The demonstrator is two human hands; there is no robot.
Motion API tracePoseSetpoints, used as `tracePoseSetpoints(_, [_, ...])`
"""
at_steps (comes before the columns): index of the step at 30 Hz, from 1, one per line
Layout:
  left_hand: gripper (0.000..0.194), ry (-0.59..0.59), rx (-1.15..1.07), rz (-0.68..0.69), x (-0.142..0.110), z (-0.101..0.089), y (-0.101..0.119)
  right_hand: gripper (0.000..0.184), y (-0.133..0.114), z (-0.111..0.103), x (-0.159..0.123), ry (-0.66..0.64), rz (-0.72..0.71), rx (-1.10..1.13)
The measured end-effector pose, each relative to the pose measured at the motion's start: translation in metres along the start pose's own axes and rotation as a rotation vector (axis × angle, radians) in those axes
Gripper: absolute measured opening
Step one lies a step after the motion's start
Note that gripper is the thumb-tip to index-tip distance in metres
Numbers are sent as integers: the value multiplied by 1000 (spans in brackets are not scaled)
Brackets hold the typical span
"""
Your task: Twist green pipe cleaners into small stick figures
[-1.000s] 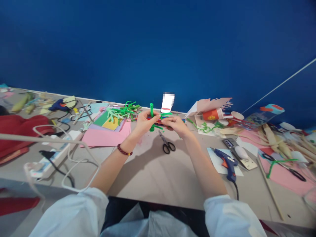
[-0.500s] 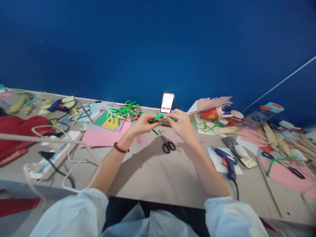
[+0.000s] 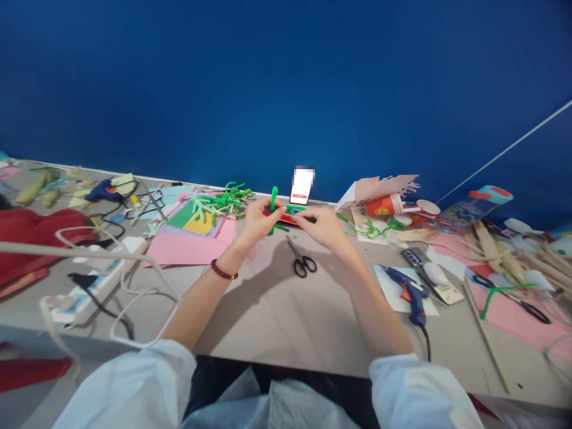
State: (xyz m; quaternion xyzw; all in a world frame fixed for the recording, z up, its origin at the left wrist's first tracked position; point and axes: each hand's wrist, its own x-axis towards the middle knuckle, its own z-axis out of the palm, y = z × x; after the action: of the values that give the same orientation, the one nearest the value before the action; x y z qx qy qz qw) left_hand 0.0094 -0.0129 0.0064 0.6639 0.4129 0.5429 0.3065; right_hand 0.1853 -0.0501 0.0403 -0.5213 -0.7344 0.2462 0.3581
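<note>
My left hand (image 3: 261,219) is closed in a pinch on a green pipe cleaner (image 3: 274,198), whose fuzzy coiled end stands up above the fingers. My right hand (image 3: 324,225) is pinched at the fingertips, just apart from the left; a length of green pipe cleaner (image 3: 295,208) shows at its fingers, partly hidden by the hand. Beneath and behind both hands lie bright coloured strips (image 3: 288,220), mostly covered. Black-handled scissors (image 3: 304,265) lie on the table just below the hands, blades pointing away from me.
A phone (image 3: 301,186) leans on the blue wall. Green pipe cleaners (image 3: 223,199) lie left on coloured paper (image 3: 192,249). At right are a blue glue gun (image 3: 413,295), a red cup (image 3: 385,205) and another phone (image 3: 413,259). A power strip (image 3: 100,286) with cables sits left.
My hands have moved slightly apart. The green coil in my left hand has turned from lying sideways between the hands to pointing upward. The scissors stay in place.
</note>
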Motion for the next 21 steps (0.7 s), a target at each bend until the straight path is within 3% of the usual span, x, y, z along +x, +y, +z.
tracePoseSetpoints(4, [21,-113,420,241,1,-3,-5,27,-7,-3,-5,-57,-105,-272])
tracePoseSetpoints(6, [26,-173,535,328,1,-3,-5,27,-7,-5,-5,-27,-136,-338])
tracePoseSetpoints(10, [24,-311,468,357,-1,-2,2,23,-1,-11,-3,112,-153,-300])
tracePoseSetpoints(14, [21,-369,266,263,-5,-4,14,21,10,-17,4,200,-76,-105])
tracePoseSetpoints(17, [21,-329,125,176,-8,-4,23,19,20,-16,10,103,63,178])
tracePoseSetpoints(21, [20,-188,16,84,-9,-2,26,26,32,-7,15,-190,262,464])
